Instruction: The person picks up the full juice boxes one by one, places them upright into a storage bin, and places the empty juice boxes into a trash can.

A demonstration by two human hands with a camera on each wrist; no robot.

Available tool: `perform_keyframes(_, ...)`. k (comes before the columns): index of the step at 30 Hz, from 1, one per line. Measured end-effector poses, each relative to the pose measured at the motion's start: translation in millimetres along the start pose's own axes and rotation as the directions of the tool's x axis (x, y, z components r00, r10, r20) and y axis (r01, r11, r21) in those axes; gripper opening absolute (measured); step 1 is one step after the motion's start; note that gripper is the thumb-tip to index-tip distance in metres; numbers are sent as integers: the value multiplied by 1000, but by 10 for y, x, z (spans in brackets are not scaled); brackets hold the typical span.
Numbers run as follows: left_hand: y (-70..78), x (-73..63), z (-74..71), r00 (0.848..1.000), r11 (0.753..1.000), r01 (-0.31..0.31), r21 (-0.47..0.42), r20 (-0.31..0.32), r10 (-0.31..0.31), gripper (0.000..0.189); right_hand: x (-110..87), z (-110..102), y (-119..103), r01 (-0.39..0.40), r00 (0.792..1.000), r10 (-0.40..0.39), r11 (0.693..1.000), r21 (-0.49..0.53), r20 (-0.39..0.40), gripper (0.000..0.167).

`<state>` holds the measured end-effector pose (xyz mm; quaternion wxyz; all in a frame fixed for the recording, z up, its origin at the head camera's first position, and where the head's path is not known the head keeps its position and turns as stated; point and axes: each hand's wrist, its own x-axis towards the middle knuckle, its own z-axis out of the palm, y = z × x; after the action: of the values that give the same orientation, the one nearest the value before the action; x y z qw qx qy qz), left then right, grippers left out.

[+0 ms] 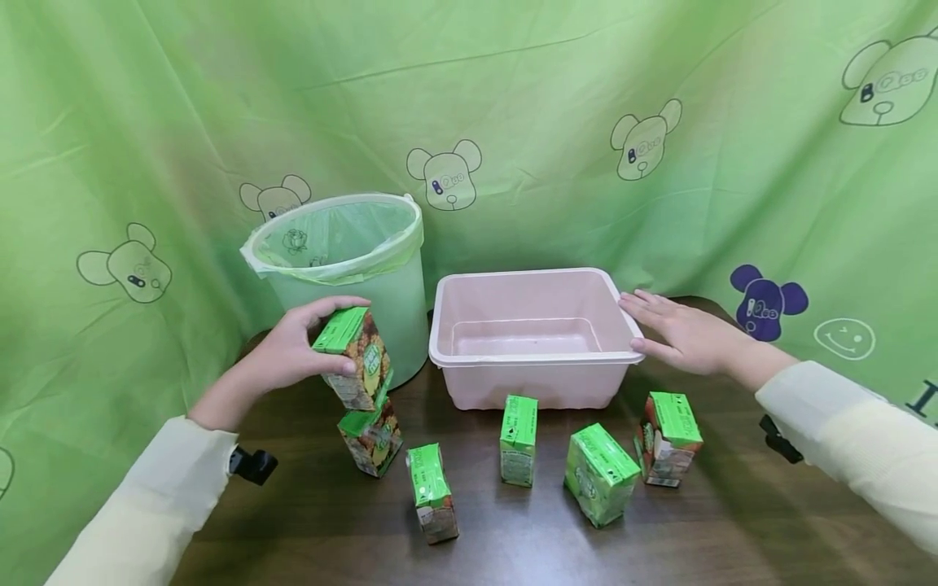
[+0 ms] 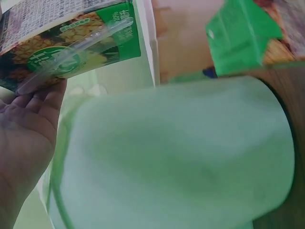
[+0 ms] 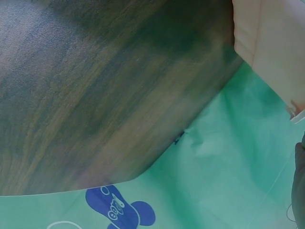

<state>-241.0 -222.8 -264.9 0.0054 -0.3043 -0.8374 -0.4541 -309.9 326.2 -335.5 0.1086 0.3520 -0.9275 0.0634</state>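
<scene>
My left hand (image 1: pixel 291 346) grips a juice carton (image 1: pixel 368 360) with a green top and pineapple pictures, thumb on the near side and fingers on the far side. In the left wrist view a wrapped straw (image 2: pixel 71 57) runs along its side. Just below the held carton, and overlapped by it in the head view, stands another pineapple carton (image 1: pixel 375 443). My right hand (image 1: pixel 677 332) rests with straight fingers at the right rim of a pink plastic tub (image 1: pixel 538 378); nothing is in its grasp. The tub's visible floor is bare.
A green waste bin (image 1: pixel 396 309) with a liner stands behind my left hand, left of the tub. Along the front of the dark wooden table (image 1: pixel 528 553) are more cartons: one (image 1: pixel 434 496), another (image 1: pixel 519 443), a tilted one (image 1: pixel 601 476) and one (image 1: pixel 670 435) at right. A green curtain (image 1: pixel 542 98) hangs behind.
</scene>
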Motion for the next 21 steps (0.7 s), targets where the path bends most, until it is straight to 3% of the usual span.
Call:
perform_keyframes(8, 183, 465, 276, 993, 993, -114, -34, 37, 116, 66, -5, 3, 5, -7, 1000, 7, 1000, -3, 6, 65)
perform_keyframes(15, 409, 930, 532, 991, 993, -104, -48, 82, 107, 61, -6, -7, 4, -2, 1000, 2, 1000, -1, 22, 65)
perform_keyframes(21, 558, 1298, 779, 993, 993, -84, -82, 74, 91, 59, -15, -8, 1, -21, 1000, 21, 1000, -6, 23, 65)
